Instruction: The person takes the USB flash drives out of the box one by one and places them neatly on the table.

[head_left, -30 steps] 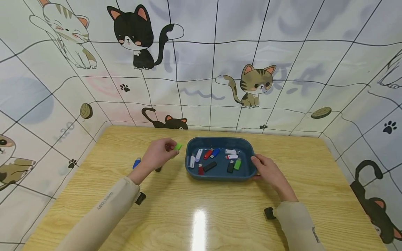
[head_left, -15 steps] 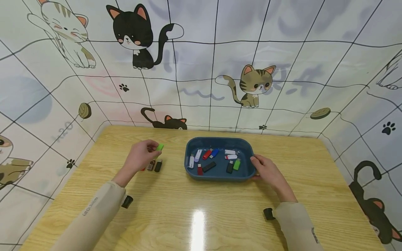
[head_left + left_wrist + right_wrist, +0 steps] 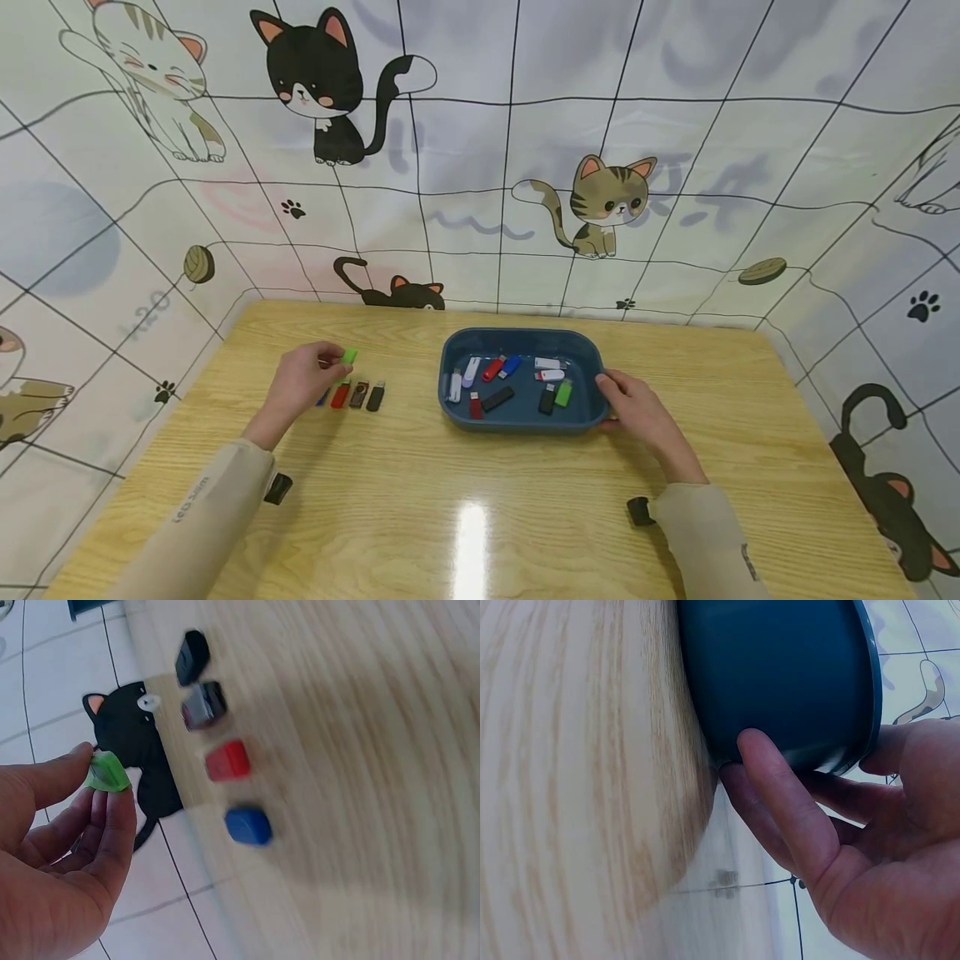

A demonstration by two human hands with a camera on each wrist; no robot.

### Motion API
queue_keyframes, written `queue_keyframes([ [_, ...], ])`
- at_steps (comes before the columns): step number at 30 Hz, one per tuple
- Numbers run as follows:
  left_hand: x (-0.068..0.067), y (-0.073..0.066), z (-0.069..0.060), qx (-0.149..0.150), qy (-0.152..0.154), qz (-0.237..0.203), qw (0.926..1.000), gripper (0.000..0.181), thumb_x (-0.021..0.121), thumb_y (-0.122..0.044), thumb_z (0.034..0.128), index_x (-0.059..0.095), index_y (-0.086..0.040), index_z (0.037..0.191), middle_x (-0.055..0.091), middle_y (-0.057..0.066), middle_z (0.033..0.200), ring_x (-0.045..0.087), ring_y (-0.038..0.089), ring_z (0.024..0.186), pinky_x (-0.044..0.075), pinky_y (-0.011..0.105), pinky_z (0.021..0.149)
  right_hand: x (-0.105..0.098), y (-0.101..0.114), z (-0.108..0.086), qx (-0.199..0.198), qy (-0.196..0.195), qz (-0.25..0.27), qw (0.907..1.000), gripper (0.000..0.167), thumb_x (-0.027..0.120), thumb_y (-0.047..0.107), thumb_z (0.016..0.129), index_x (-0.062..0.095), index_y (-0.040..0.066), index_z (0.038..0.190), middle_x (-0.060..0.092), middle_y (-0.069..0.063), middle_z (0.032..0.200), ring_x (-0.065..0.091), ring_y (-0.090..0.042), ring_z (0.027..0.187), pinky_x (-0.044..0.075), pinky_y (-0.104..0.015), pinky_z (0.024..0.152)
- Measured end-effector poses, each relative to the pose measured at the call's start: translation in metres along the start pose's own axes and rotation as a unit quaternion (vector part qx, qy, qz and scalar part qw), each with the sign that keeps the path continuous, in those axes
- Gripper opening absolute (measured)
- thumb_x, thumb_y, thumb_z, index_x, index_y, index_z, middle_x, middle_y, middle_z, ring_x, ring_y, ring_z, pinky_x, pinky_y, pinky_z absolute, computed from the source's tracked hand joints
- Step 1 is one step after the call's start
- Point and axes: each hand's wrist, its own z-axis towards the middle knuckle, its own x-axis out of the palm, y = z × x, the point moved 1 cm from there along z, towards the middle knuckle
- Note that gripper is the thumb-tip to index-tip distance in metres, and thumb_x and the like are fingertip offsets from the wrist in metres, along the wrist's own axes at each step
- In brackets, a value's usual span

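1. Now the left hand (image 3: pixel 298 377) is pinching the green stick (image 3: pixel 349 356) over the desk (image 3: pixel 405 500); four sticks (image 3: pixel 360 394) are lying just beside that hand.
2. The right hand (image 3: pixel 637 407) is gripping the tray (image 3: pixel 525 427).
3. Seemingly, placing is the step; the next move is probably calling for lowering.

Beige left sleeve (image 3: pixel 197 521), matching right sleeve (image 3: pixel 705 542), small dark lettering (image 3: pixel 191 500) on both, black block (image 3: pixel 277 488) near each cuff (image 3: pixel 258 457)
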Motion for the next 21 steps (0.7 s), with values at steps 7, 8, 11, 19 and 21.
queue_keyframes([
  [7, -0.009, 0.023, -0.002, -0.011, -0.005, 0.012, 0.9999, 0.033, 0.07, -0.016, 0.0987, 0.067, 0.01, 0.119, 0.071, 0.026, 0.112, 0.068, 0.041, 0.102, 0.057, 0.048, 0.078, 0.0, -0.001, 0.0, -0.005, 0.002, 0.011, 0.9999, 0.061, 0.041, 0.034, 0.113, 0.032, -0.008, 0.157, 0.042, -0.036, 0.151, 0.057, -0.047, 0.127, 0.061, -0.043, 0.081],
  [8, -0.011, 0.025, -0.003, -0.014, -0.004, 0.013, 0.9998, 0.034, 0.07, -0.016, 0.0988, 0.067, 0.011, 0.119, 0.07, 0.027, 0.112, 0.068, 0.042, 0.102, 0.057, 0.048, 0.078, 0.0, -0.001, 0.0, -0.006, 0.002, 0.011, 0.9999, 0.061, 0.041, 0.034, 0.113, 0.031, -0.008, 0.157, 0.042, -0.036, 0.151, 0.057, -0.047, 0.127, 0.061, -0.043, 0.081],
  [11, -0.014, 0.032, -0.004, -0.022, -0.002, 0.019, 0.9996, 0.034, 0.069, -0.016, 0.0993, 0.067, 0.011, 0.12, 0.07, 0.027, 0.112, 0.067, 0.042, 0.102, 0.056, 0.047, 0.077, 0.0, -0.001, 0.0, -0.006, 0.003, 0.013, 0.9999, 0.061, 0.041, 0.033, 0.113, 0.032, -0.008, 0.157, 0.042, -0.036, 0.151, 0.057, -0.047, 0.127, 0.061, -0.043, 0.081],
  [19, -0.015, 0.048, -0.003, -0.039, 0.007, 0.04, 0.9984, 0.034, 0.068, -0.019, 0.1, 0.068, 0.011, 0.117, 0.07, 0.027, 0.109, 0.067, 0.038, 0.094, 0.055, 0.044, 0.073, 0.0, -0.001, 0.0, -0.006, 0.002, 0.008, 0.9999, 0.061, 0.042, 0.034, 0.113, 0.032, -0.009, 0.157, 0.041, -0.036, 0.152, 0.057, -0.047, 0.127, 0.061, -0.042, 0.08],
  [21, -0.015, 0.051, -0.003, -0.047, 0.012, 0.044, 0.9979, 0.035, 0.069, -0.02, 0.1001, 0.068, 0.012, 0.116, 0.07, 0.027, 0.108, 0.067, 0.037, 0.093, 0.056, 0.045, 0.072, 0.0, -0.001, 0.0, -0.007, 0.001, 0.009, 0.9999, 0.061, 0.042, 0.033, 0.113, 0.032, -0.009, 0.157, 0.041, -0.036, 0.152, 0.056, -0.047, 0.128, 0.061, -0.042, 0.08],
])
